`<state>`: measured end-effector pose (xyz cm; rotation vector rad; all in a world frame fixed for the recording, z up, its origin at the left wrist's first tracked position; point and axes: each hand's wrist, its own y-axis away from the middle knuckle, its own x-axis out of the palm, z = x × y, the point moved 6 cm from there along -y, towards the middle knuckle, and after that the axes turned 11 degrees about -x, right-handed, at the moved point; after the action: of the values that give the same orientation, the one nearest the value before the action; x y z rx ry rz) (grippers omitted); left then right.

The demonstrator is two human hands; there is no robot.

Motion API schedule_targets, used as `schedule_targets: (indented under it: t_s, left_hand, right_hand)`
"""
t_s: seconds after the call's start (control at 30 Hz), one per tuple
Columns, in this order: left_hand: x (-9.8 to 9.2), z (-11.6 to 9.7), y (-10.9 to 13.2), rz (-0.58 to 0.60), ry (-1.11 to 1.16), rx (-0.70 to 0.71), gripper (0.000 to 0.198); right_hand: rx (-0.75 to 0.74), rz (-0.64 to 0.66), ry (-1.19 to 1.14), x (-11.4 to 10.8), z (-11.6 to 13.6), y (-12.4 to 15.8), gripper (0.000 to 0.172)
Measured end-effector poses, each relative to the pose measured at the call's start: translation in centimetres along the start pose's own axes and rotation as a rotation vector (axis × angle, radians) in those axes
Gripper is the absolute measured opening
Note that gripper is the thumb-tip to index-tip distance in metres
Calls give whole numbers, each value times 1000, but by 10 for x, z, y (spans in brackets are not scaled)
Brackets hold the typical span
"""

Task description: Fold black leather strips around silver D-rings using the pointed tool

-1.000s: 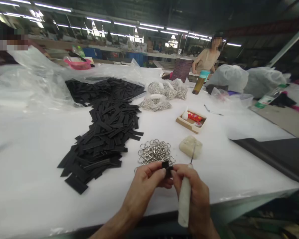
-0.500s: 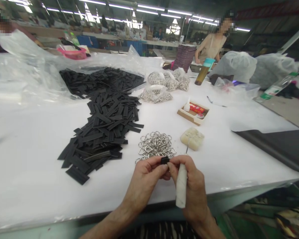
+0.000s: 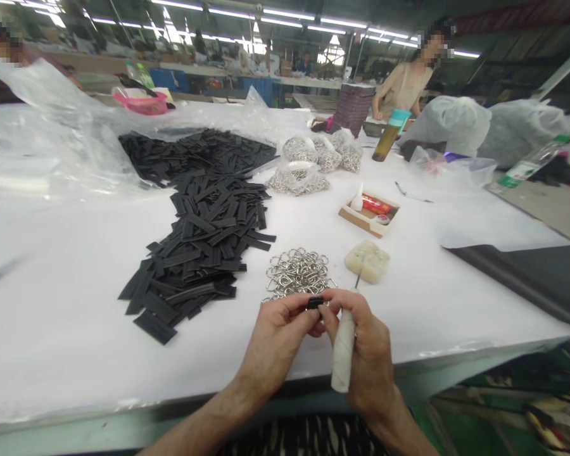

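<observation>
Between the fingertips of my left hand [image 3: 275, 335] and my right hand [image 3: 368, 348] is a small folded black strip [image 3: 315, 303]; both hands pinch it. My right hand also keeps an awl [image 3: 344, 354] with a pale wrapped handle against its palm, its thin metal point aimed away from me. Just beyond my fingers lies a heap of metal D-rings [image 3: 298, 272]. A yellowish block [image 3: 368, 261], perhaps wax, sits behind the awl's point. To the left spreads a big pile of flat black strips [image 3: 194, 253]. Whether a ring is inside the folded strip is hidden.
Clear bags of metal rings [image 3: 299, 177] stand behind the heap. A small open box [image 3: 368, 218] holds a red tube and a white bottle. Black sheet material [image 3: 517, 272] lies at right. A tumbler [image 3: 392, 134] stands farther back, near a person [image 3: 403, 85]. Plastic sheeting [image 3: 52, 145] covers the left.
My hands stay close together on the black strip, with only slight finger movement. The awl's handle has tilted a little. The whole view has shifted slightly.
</observation>
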<state>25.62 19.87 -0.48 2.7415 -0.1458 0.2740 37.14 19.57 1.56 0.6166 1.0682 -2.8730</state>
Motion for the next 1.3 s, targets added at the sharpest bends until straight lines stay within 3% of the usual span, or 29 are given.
schedule_targets:
  t_s: [0.2, 0.3, 0.37, 0.43, 0.47, 0.53, 0.6, 0.67, 0.8, 1.3]
  left_hand:
    - [1, -1, 3, -2, -76, -14, 22]
    - [0, -4, 7, 34, -330, -52, 21]
    - [-6, -15, 11, -58, -525, 33, 21]
    - [-13, -28, 15, -196, -581, 130, 23]
    - [-15, -30, 16, -223, -539, 124, 33]
    - [-11, -23, 12, -121, -370, -9, 44]
    - [0, -14, 9, 49, -191, -142, 38]
    - [7, -12, 7, 126, -85, -168, 25]
    - [9, -13, 3, 98, -31, -130, 15]
    - [4, -4, -10, -24, -39, -152, 14]
  right_hand:
    - [-50, 5, 12, -6, 8, -2, 11]
    - [-3, 3, 33, -12, 9, -5, 10]
    - [58, 6, 23, -15, 6, -6, 10]
    - [98, 7, 7, -17, 4, -7, 9]
    - [109, 6, -2, -17, 4, -7, 9]
    - [129, 10, -19, -16, 3, -7, 9]
    - [147, 13, -38, -15, 3, -6, 8]
    - [162, 10, -55, -15, 3, -5, 7]
    - [192, 15, -94, -15, 1, -6, 8]
    - [302, -11, -165, -6, -11, -12, 8]
